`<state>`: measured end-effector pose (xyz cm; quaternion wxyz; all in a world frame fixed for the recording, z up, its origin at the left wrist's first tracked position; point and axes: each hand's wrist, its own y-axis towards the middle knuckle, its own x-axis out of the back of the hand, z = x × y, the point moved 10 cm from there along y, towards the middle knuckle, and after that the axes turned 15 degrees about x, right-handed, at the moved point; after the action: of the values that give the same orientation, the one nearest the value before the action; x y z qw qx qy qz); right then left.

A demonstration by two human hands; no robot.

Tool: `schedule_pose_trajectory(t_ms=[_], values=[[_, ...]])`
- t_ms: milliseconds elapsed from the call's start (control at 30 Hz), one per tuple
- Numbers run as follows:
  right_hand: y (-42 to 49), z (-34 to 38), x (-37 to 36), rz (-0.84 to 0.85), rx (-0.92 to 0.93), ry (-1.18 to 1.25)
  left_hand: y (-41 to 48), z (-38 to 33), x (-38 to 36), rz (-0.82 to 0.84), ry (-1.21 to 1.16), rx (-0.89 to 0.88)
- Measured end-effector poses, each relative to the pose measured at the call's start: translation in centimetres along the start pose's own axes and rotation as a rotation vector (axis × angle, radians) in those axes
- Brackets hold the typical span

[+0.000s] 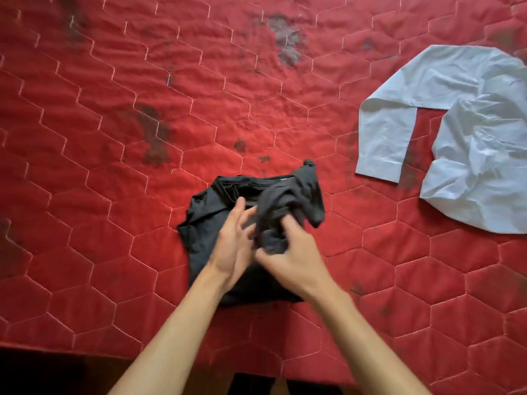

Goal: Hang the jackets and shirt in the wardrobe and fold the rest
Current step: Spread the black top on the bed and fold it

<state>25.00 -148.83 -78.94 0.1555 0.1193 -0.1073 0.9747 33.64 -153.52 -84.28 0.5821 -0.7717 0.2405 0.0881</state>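
A black garment lies crumpled on the red quilted bed cover, near its front edge. My right hand grips a bunched dark fold of it and holds that fold a little above the rest. My left hand lies on the garment with fingers spread and fairly straight, pressing the cloth down beside the bunched fold. A white long-sleeved shirt lies spread at the right, one sleeve bent toward the middle of the bed.
The cover has dark worn patches at the back and middle left. Its front edge runs along the bottom, with dark floor below it.
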Motion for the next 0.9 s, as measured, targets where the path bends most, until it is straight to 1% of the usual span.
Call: schedule_pose_trajectory(t_ms=[67, 100, 133, 200, 233, 267, 300, 333, 400, 433, 467, 500, 533, 600, 633, 667, 700, 767, 800, 833, 900], values=[[0.4, 0.8, -5.0, 0.218, 0.075, -0.316, -0.8, -0.7, 4.0, -0.067, -0.082, -0.017], [0.2, 0.5, -7.4, 0.323, 0.076, -0.411, -1.2, -0.6, 6.4, -0.107, -0.098, -0.01], [-0.3, -0.2, -9.7, 0.427, 0.068, -0.46, -1.4, -0.3, 8.6, -0.142, -0.087, 0.01], [-1.7, -1.5, -12.9, 0.593, 0.04, -0.492, -1.7, 0.8, 12.9, -0.248, 0.013, 0.082], [-2.5, -2.2, -13.8, 0.638, 0.027, -0.488, -2.1, 1.5, 14.4, -0.305, 0.079, 0.121], [-3.1, -2.8, -14.0, 0.638, 0.017, -0.468, -2.4, 2.0, 15.5, -0.356, 0.141, 0.132], [-3.6, -3.4, -13.5, 0.596, 0.007, -0.448, -2.6, 2.3, 16.2, -0.404, 0.196, 0.122], [-3.8, -4.0, -12.4, 0.497, 0.009, -0.435, -2.6, 2.5, 16.8, -0.453, 0.25, 0.096], [-3.9, -5.2, -8.5, 0.196, 0.011, -0.476, -2.3, 2.9, 17.6, -0.553, 0.349, 0.067], [-4.2, -6.1, -6.1, 0.044, -0.034, -0.53, -2.1, 3.2, 17.9, -0.592, 0.37, 0.067], [-4.7, -7.2, -3.8, -0.071, -0.119, -0.581, -2.0, 3.5, 18.1, -0.616, 0.36, 0.077], [-5.2, -8.3, -2.2, -0.13, -0.22, -0.608, -2.0, 3.9, 18.3, -0.629, 0.337, 0.097], [-5.8, -9.5, -1.2, -0.129, -0.319, -0.599, -1.9, 4.3, 18.8, -0.633, 0.315, 0.123], [-6.7, -11.3, -1.2, -0.056, -0.45, -0.458, -1.9, 5.3, 19.4, -0.582, 0.279, 0.199], [-7.0, -11.9, -1.6, -0.036, -0.496, -0.35, -2.2, 5.8, 19.6, -0.569, 0.304, 0.236], [-7.3, -12.5, -2.0, -0.022, -0.537, -0.264, -2.3, 5.9, 20.3, -0.593, 0.375, 0.243], [-7.6, -12.9, -2.3, -0.007, -0.564, -0.216, -2.7, 5.6, 21.0, -0.66, 0.503, 0.23], [-7.9, -13.6, -2.6, 0.011, -0.59, -0.144, -4.1, 3.8, 21.6, -0.853, 0.759, 0.148], [-8.2, -13.7, -2.8, -0.005, -0.607, -0.074, -4.9, 3.1, 21.3, -0.919, 0.795, 0.101], [-8.4, -13.5, -3.1, -0.025, -0.622, 0.009, -5.5, 3.0, 20.9, -0.941, 0.749, 0.091], [-8.8, -12.8, -3.7, -0.051, -0.639, 0.145, -5.8, 3.9, 20.1, -0.905, 0.636, 0.161]])
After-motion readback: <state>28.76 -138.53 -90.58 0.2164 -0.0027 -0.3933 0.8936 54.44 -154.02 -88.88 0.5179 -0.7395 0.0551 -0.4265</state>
